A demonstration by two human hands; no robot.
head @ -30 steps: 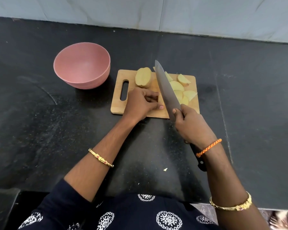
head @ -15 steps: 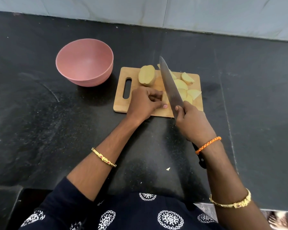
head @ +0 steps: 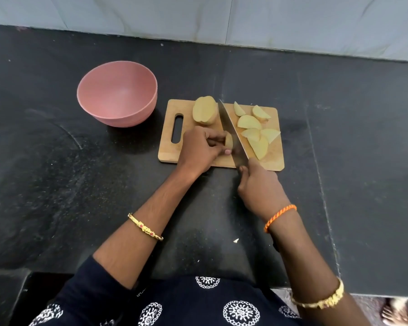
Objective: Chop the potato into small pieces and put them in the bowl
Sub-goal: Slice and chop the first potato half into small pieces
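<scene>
On the black stone counter, a rectangular wooden cutting board with a handle slot carries a potato half at its far edge and several pale yellow potato wedges on its right portion. The left hand pinches a small potato piece on the board, while the right hand grips a large steel-bladed knife, its blade set just beside that piece. A round pink bowl stands on the counter left of the board.

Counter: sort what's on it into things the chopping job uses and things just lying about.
In use: knife, potato piece, potato half, cut wedges, board, bowl, left hand, right hand.
Lying about: scrap on the counter.
</scene>
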